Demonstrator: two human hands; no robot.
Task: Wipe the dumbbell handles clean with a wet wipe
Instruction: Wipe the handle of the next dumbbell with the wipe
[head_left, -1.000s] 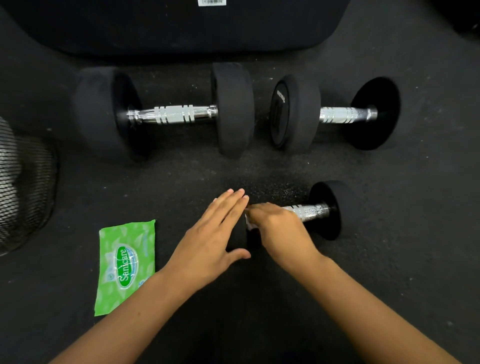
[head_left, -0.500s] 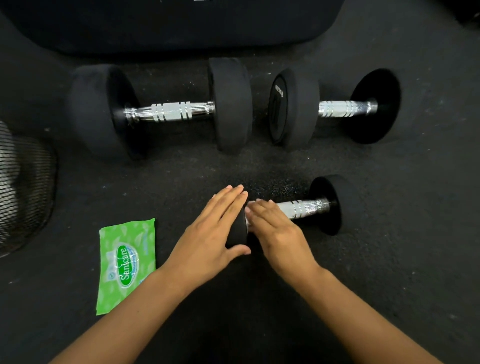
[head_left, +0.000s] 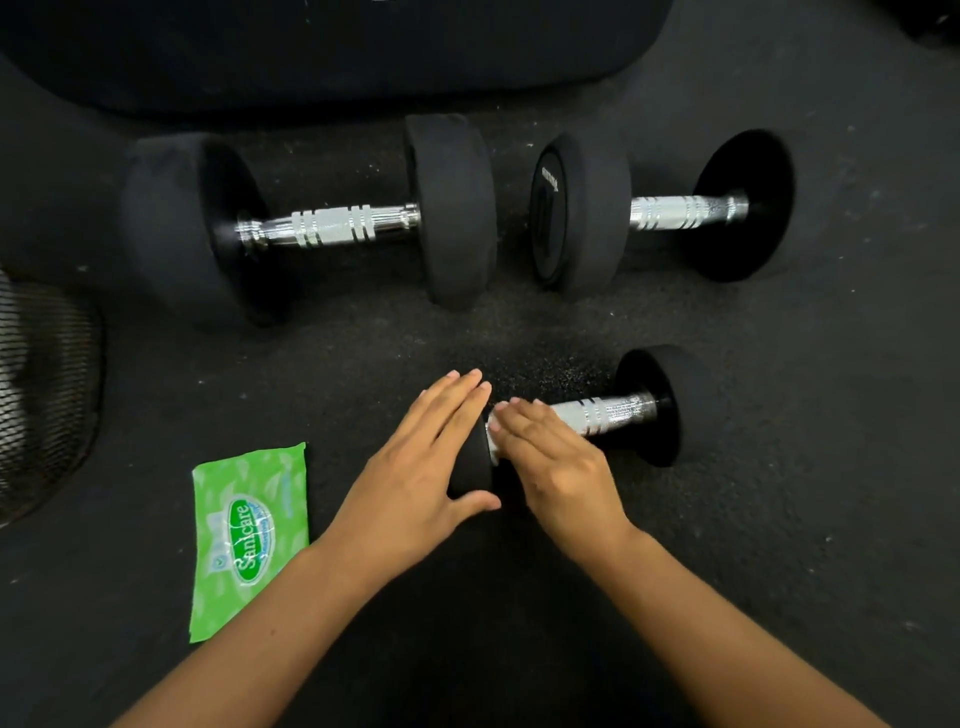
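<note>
A small black dumbbell with a chrome handle (head_left: 613, 413) lies on the floor in front of me. My left hand (head_left: 421, 467) rests flat over its left weight, fingers together. My right hand (head_left: 550, 457) covers the left part of the handle and presses a white wet wipe (head_left: 491, 441) against it; only a sliver of the wipe shows under the fingers. Two bigger dumbbells lie farther back: one at the left (head_left: 332, 226), one at the right (head_left: 680, 210).
A green pack of wet wipes (head_left: 249, 535) lies on the dark rubber floor at my left. A black mesh bin (head_left: 41, 395) sits at the left edge. A large dark padded object (head_left: 363, 47) fills the far side.
My right hand's fingers have straightened and slid slightly left along the handle with the wipe. The left hand has stayed on the weight. The view shifted a little.
</note>
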